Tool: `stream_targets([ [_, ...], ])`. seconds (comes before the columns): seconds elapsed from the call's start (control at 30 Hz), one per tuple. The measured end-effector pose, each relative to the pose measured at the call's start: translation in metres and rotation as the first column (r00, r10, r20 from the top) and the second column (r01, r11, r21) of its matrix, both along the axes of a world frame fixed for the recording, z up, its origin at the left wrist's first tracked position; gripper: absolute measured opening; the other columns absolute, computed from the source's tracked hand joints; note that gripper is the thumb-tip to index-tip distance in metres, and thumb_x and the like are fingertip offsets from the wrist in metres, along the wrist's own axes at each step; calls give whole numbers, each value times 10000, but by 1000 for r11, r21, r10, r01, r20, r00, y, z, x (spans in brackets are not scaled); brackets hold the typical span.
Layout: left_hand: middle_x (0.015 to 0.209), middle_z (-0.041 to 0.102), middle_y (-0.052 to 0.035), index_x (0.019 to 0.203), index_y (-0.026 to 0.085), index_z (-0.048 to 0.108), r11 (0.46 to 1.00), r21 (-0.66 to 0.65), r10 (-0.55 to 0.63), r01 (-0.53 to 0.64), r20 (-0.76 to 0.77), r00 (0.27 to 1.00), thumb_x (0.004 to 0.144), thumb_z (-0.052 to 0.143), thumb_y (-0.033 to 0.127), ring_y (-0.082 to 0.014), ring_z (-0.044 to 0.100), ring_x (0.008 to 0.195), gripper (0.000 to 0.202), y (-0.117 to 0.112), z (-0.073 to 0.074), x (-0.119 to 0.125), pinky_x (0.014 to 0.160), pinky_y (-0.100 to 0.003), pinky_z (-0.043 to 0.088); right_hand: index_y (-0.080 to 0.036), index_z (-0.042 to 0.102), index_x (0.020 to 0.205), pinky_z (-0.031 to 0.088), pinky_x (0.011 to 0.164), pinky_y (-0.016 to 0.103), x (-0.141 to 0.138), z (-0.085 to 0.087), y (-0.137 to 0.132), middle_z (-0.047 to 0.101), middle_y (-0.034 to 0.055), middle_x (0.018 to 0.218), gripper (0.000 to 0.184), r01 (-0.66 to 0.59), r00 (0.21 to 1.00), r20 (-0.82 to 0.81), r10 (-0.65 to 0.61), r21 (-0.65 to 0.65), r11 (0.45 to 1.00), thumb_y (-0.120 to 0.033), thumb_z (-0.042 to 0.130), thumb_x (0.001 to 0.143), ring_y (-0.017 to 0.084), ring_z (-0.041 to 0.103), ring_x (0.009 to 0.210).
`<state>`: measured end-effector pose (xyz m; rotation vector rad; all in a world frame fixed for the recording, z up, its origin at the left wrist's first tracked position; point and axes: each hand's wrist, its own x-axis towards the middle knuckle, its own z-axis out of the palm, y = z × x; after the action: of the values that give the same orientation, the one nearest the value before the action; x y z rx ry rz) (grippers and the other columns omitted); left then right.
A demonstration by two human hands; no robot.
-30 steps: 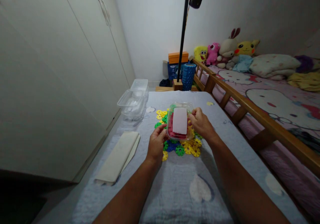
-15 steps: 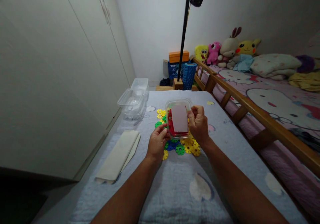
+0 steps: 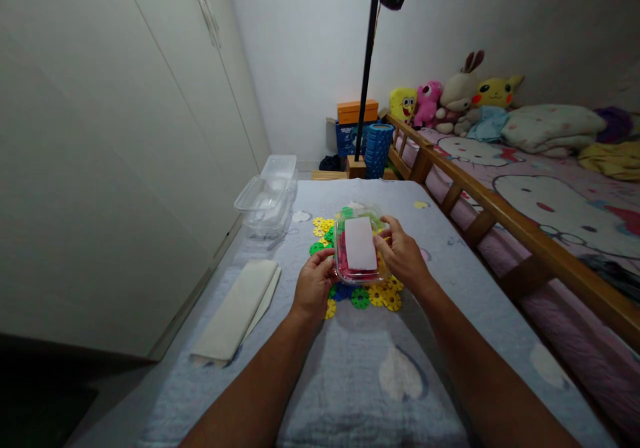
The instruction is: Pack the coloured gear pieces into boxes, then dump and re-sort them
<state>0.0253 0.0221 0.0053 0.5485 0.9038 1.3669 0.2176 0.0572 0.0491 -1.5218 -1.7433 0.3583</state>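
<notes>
A clear plastic box (image 3: 361, 278) holding red pieces, with a white card (image 3: 361, 243) at its front, is above the table's middle. The left hand (image 3: 314, 280) grasps its left edge; the right hand (image 3: 400, 253) curls at its right edge, its grip unclear. The box blocks part of the flower-shaped discs (image 3: 360, 297). Left lies a folded cloth (image 3: 237, 311); far left, clear containers (image 3: 265, 198); right, a wooden bed rail (image 3: 487, 211).
</notes>
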Motion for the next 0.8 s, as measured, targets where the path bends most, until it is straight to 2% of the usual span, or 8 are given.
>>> stream_targets([
  [0.13, 706, 646, 25, 977, 162, 630, 1000, 2, -13, 13, 24, 1000, 644, 831, 298, -76, 566, 558, 413, -2, 2, 1, 571, -206, 480, -219, 488, 1359, 467, 684, 309, -5, 2, -8, 769, 65, 943, 421, 53, 998, 36, -53, 19, 998, -367, 439, 968, 235, 701, 744],
  [0.3, 748, 675, 13, 967, 166, 606, 1000, 6, 5, -5, 14, 1000, 621, 856, 341, -90, 591, 583, 461, -1, 2, 2, 576, -218, 494, -222, 494, 1340, 431, 629, 281, -14, -4, -12, 765, 55, 879, 391, 116, 992, 41, -121, 106, 988, -353, 429, 978, 222, 683, 680],
  [0.43, 712, 650, 38, 959, 175, 589, 1000, -4, 27, -27, -6, 1000, 615, 869, 356, -74, 560, 548, 480, 1, -1, 0, 560, -206, 483, -205, 500, 1346, 411, 598, 266, -18, -10, -15, 734, 26, 791, 400, 104, 994, -36, -99, 180, 978, -368, 416, 990, 198, 651, 616],
  [0.57, 722, 654, 37, 953, 180, 586, 998, 33, 55, -52, -100, 993, 645, 852, 412, -85, 581, 548, 468, 3, -5, 1, 549, -208, 478, -205, 508, 1366, 403, 584, 262, -18, -12, -15, 714, 6, 746, 419, 103, 993, -79, -88, 207, 973, -371, 425, 991, 178, 617, 568],
  [0.7, 707, 649, 42, 925, 181, 575, 995, 60, 90, -80, -177, 980, 667, 816, 411, -84, 577, 530, 422, 5, -4, 0, 540, -209, 478, -207, 507, 1390, 397, 570, 252, -19, -15, -15, 671, -17, 688, 453, 86, 989, -133, -59, 209, 974, -381, 451, 976, 166, 599, 559],
  [0.8, 658, 619, 55, 895, 179, 560, 994, 42, 103, -96, -185, 977, 650, 802, 383, -77, 556, 506, 401, 7, -3, -3, 530, -205, 473, -195, 462, 1434, 410, 566, 251, -20, -19, -15, 642, -28, 688, 504, 90, 966, -257, -43, 174, 981, -407, 459, 977, 155, 574, 552],
])
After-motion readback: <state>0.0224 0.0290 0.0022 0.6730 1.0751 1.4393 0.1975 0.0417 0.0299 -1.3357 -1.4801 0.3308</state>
